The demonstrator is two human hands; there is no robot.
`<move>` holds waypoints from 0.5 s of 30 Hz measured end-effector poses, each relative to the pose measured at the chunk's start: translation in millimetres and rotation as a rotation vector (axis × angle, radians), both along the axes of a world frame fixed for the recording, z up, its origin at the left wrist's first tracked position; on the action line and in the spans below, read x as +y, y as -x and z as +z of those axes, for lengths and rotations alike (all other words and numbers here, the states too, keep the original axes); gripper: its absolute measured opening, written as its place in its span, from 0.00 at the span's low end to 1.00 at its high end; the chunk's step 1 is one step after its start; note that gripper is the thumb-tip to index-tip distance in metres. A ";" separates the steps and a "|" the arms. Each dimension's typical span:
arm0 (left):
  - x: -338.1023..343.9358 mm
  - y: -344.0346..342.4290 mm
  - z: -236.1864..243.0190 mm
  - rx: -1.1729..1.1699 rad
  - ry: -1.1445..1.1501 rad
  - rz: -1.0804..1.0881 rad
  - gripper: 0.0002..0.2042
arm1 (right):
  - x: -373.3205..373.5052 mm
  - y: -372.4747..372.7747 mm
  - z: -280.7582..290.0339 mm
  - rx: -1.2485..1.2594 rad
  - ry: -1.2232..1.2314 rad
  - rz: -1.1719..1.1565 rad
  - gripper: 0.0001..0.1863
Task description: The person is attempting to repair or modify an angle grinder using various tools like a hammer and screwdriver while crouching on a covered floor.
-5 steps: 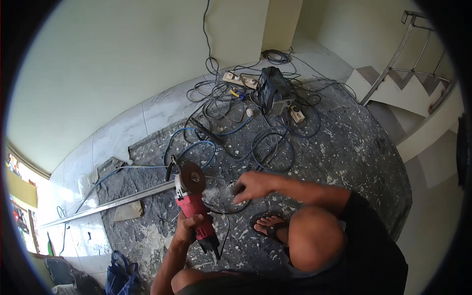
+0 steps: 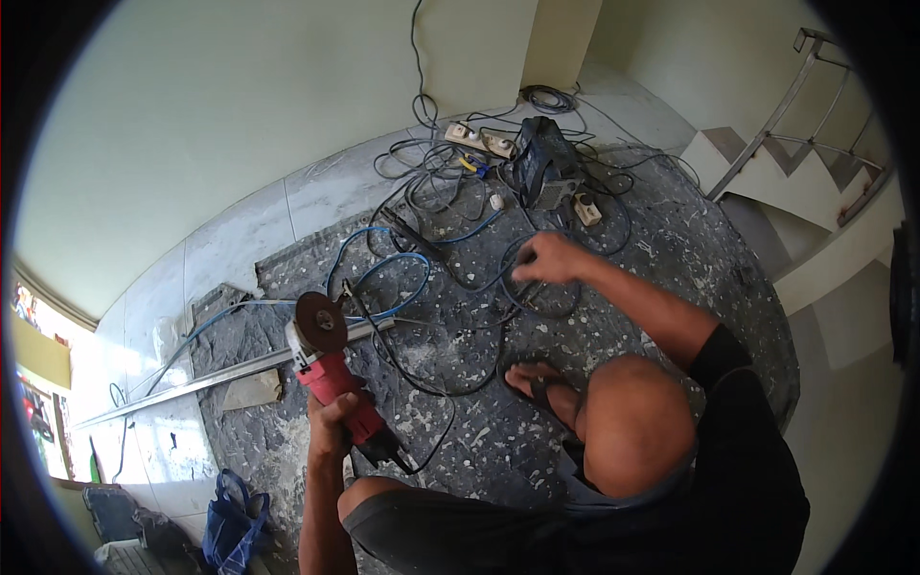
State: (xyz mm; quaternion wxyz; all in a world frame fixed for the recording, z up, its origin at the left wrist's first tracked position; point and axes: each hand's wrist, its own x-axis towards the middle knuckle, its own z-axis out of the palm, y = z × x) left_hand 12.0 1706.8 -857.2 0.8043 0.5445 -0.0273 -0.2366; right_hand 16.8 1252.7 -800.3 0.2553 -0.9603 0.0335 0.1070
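Red angle grinder [image 2: 331, 379] clenched in left hand [image 2: 331, 426]; right hand [image 2: 548, 257] fingers curl over black cables [image 2: 537, 292]

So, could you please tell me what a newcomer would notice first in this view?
Probably the red angle grinder with its dark round disc, gripped in the left hand at lower centre, over a long grey metal bar on the paint-speckled floor. Next, the right hand reaching into the tangle of black and blue cables at centre, with a dark boxy machine behind it.
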 end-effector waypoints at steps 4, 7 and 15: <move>24.7 -5.6 13.5 -0.015 -0.072 0.192 0.27 | -71.5 -83.0 -7.4 -0.123 0.295 -0.094 0.19; 34.1 -2.1 23.8 -0.065 -0.197 0.308 0.27 | -123.6 -154.7 -12.2 -0.105 0.453 -0.136 0.20; 40.9 32.9 51.0 -0.048 -0.464 0.480 0.17 | -228.6 -335.8 -87.9 -0.099 0.549 -0.244 0.16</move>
